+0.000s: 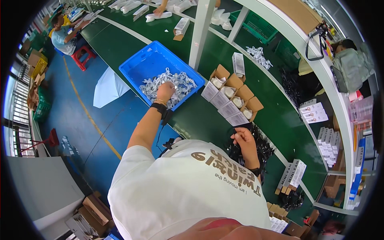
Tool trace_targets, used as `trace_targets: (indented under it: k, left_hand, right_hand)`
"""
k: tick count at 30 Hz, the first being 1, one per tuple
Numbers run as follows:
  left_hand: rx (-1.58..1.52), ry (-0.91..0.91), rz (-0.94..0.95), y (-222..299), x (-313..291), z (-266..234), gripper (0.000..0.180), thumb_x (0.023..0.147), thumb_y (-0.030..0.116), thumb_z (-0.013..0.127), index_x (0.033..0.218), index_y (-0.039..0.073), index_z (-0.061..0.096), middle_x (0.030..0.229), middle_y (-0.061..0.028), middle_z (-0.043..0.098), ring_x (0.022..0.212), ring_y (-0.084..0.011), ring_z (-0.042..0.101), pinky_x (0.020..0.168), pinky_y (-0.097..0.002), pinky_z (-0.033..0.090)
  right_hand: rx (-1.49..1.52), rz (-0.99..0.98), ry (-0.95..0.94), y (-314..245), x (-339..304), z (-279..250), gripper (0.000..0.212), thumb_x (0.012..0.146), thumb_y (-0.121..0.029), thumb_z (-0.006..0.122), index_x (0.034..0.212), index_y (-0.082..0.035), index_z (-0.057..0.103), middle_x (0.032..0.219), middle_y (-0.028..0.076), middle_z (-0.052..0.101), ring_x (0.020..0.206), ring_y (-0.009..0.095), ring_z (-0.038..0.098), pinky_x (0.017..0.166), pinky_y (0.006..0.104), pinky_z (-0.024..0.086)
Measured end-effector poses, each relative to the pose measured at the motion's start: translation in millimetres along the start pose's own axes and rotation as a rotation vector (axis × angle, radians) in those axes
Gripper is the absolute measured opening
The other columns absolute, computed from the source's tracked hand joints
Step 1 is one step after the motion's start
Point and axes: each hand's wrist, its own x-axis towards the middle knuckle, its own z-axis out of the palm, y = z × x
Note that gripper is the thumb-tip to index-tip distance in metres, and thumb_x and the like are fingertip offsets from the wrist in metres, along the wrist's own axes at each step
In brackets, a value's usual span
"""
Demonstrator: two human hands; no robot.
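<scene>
My left hand (165, 91) reaches into a blue plastic bin (134, 76), its fingers closed on a white cable from the heap of bundled white cables (184, 83). On the right, my right hand (245, 141) is held over a pile of glossy black straps (262, 149). Its thumb and fingertips are pinched together on a small black piece that looks like one of those straps. Between the hands stands a row of open small boxes (234, 115), flaps up, each with a white rounded item inside.
A white post (201, 36) rises behind the bin. One closed white box (238, 64) stands beyond the open ones. More boxes (291, 176) lie on the green table (200, 124) to the right. A person (66, 38) sits at the far left; another person's hand (159, 11) is across the table.
</scene>
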Motion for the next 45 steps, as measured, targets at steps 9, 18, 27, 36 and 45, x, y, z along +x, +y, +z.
trace_targets:
  k: [9, 18, 27, 36, 45]
  left_hand:
    - [-1.299, -0.378, -0.089, 213, -67, -24, 0.017, 0.085, 0.004, 0.061, 0.1, 0.004, 0.054, 0.089, -0.0054, 0.058, 0.079, -0.0136, 0.06, 0.069, -0.0267, 0.05]
    - [-0.762, -0.695, 0.211, 256, -90, 6, 0.012, 0.086, 0.003, 0.061, 0.096, -0.001, 0.056, 0.089, -0.006, 0.057, 0.081, -0.0128, 0.06, 0.068, -0.0241, 0.05]
    - [-0.365, -0.384, 0.818, 253, -70, 34, 0.007, 0.086, 0.007, 0.06, 0.087, 0.001, 0.056, 0.081, -0.0059, 0.057, 0.075, -0.0156, 0.06, 0.064, -0.0282, 0.048]
    - [-0.811, -1.238, 0.304, 278, -63, 24, 0.009, 0.086, 0.009, 0.06, 0.086, 0.002, 0.055, 0.078, -0.005, 0.057, 0.07, -0.0162, 0.057, 0.061, -0.0289, 0.046]
    - [-0.978, -0.859, 0.386, 308, -67, 34, 0.007, 0.083, 0.003, 0.059, 0.09, 0.005, 0.058, 0.085, -0.0054, 0.057, 0.073, -0.0174, 0.056, 0.064, -0.0287, 0.046]
  right_hand:
    - [0.115, -0.044, 0.059, -13, 34, 16, 0.021, 0.091, -0.008, 0.054, 0.11, 0.0, 0.052, 0.087, 0.006, 0.062, 0.071, 0.01, 0.054, 0.064, 0.0222, 0.044]
    - [0.337, -0.292, 0.141, -9, 41, 15, 0.008, 0.09, -0.007, 0.054, 0.097, -0.003, 0.057, 0.086, 0.004, 0.062, 0.074, 0.01, 0.055, 0.069, 0.023, 0.043]
    - [-0.909, -0.416, 0.115, -32, -2, 10, 0.007, 0.088, -0.008, 0.054, 0.091, -0.002, 0.057, 0.082, 0.01, 0.061, 0.076, 0.024, 0.058, 0.07, 0.033, 0.046]
    - [-1.142, -0.174, 0.078, -48, -4, -10, 0.011, 0.085, -0.01, 0.057, 0.091, -0.002, 0.059, 0.085, 0.015, 0.059, 0.083, 0.031, 0.059, 0.072, 0.0352, 0.048]
    - [0.113, -0.436, 0.257, -64, 33, -13, 0.022, 0.089, -0.014, 0.056, 0.109, -0.005, 0.058, 0.096, 0.006, 0.06, 0.089, 0.017, 0.058, 0.075, 0.0302, 0.047]
